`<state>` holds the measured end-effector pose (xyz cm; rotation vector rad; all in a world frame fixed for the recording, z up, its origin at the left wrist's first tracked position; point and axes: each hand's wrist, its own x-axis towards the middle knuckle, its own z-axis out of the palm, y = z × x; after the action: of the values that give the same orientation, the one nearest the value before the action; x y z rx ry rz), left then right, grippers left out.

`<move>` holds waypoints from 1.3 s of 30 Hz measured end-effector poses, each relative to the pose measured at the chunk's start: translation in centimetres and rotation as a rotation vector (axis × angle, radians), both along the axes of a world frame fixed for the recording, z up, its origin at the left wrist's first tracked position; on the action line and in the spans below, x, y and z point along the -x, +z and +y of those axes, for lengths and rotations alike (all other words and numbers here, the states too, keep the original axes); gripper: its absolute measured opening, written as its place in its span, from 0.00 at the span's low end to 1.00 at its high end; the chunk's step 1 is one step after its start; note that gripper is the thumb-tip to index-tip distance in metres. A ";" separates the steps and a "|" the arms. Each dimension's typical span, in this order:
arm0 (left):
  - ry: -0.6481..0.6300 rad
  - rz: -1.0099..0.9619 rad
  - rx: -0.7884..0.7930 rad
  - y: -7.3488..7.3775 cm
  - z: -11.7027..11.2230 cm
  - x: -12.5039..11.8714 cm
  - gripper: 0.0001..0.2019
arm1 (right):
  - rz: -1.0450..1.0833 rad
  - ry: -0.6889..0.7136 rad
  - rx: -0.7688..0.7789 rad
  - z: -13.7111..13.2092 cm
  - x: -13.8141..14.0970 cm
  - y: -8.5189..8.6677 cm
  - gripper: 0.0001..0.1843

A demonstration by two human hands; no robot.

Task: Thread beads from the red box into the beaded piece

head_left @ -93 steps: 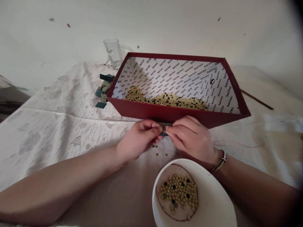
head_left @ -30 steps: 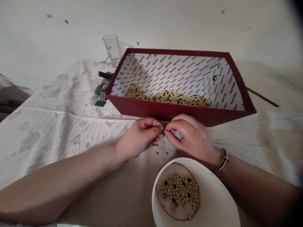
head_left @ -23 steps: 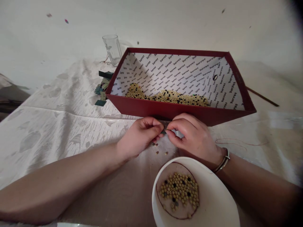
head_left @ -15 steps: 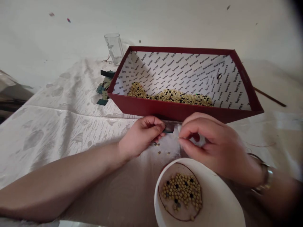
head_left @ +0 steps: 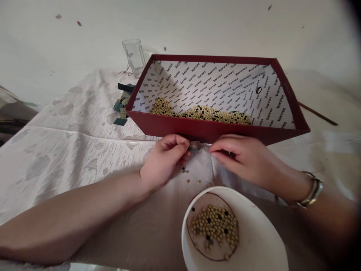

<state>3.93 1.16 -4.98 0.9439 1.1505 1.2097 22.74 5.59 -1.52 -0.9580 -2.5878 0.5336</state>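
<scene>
My left hand (head_left: 166, 160) pinches a small dark strip (head_left: 194, 146), which looks like paper or card, between thumb and fingers just in front of the red box (head_left: 169, 127). Facing it, my right hand (head_left: 248, 158) has thumb and forefinger pressed together near the strip's free end; whatever sits in that pinch is too small to make out. Below the hands stands a white bowl (head_left: 262, 233) with pale and black beads (head_left: 216, 222) at its bottom. Several loose beads (head_left: 188, 181) lie on the tablecloth between the left hand and the bowl.
Strings of pale and black beads (head_left: 205, 114) lie inside the red box. A pile of dark green strips (head_left: 121, 105) sits at its left, with a clear glass (head_left: 134, 56) behind. To the right lies a thin brown stick (head_left: 318, 113). A patterned cloth (head_left: 70, 150) covers the table.
My right hand has moved up and slightly left, closer to the strip. The left hand still pinches the strip, shifted slightly. The whole view has drifted a little.
</scene>
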 end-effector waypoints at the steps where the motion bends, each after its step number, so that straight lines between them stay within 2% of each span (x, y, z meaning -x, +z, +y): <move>1: 0.030 -0.011 -0.007 0.0 0.1 0.0 0.07 | -0.043 0.008 -0.019 0.2 0.1 -0.7 0.09; 5: 0.134 -0.065 -0.034 -0.3 0.3 0.0 0.05 | -0.242 -0.002 -0.121 0.2 0.7 -2.3 0.15; 9: 0.124 -0.051 -0.028 -0.4 0.4 0.1 0.06 | -0.341 -0.006 -0.189 0.1 1.0 -2.7 0.17; 15: 0.080 -0.006 -0.035 -0.3 0.3 0.2 0.07 | -0.297 -0.006 -0.164 0.0 1.2 -2.6 0.12; 25: 0.030 0.067 -0.047 -0.3 0.2 0.1 0.06 | -0.341 -0.092 -0.265 -0.1 2.3 -3.1 0.07; 39: 0.003 0.118 -0.044 -0.2 0.1 -0.1 0.07 | -0.270 -0.124 -0.215 0.3 2.2 -3.9 0.07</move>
<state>4.00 1.27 -5.19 1.0590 1.2233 1.1992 20.56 5.94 -5.38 -1.1729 -2.7230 0.0948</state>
